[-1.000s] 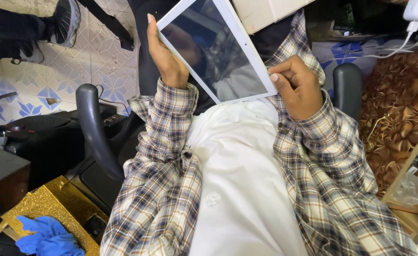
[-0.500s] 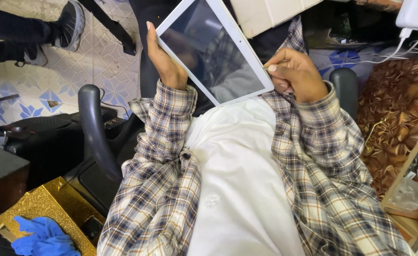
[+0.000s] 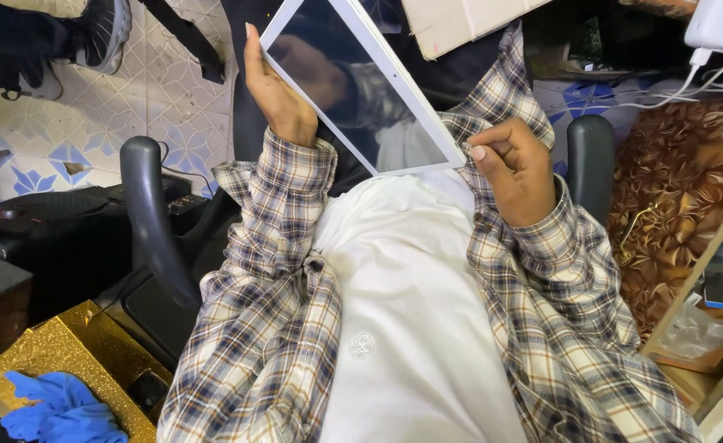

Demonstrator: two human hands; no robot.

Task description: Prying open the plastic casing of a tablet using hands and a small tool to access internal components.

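I see the left hand (image 3: 278, 97) wrapped around the left edge of a white-framed tablet (image 3: 357, 82), thumb along the bezel and fingers behind it. The tablet is held up off the lap, tilted, its dark screen facing me and reflecting the hand and a checked sleeve. The right hand (image 3: 516, 171) pinches the tablet's lower right corner, fingers curled tight against the frame. So both hands are clamped on the tablet, one at each side, well apart from each other.

Below the tablet I see a white shirt (image 3: 411, 328) under an open plaid overshirt (image 3: 271, 271). A black chair armrest (image 3: 150, 213) curves up at the left, and a second one (image 3: 589, 160) stands just beside the right wrist. On the tiled floor (image 3: 181, 107) at upper left is another person's dark shoe (image 3: 99, 29). A gold glittery box (image 3: 58, 361) with a blue cloth (image 3: 62, 410) lying on it sits at lower left. A brown patterned fabric (image 3: 673, 189) lies at the right, with a white device (image 3: 722, 23) and its cables above.
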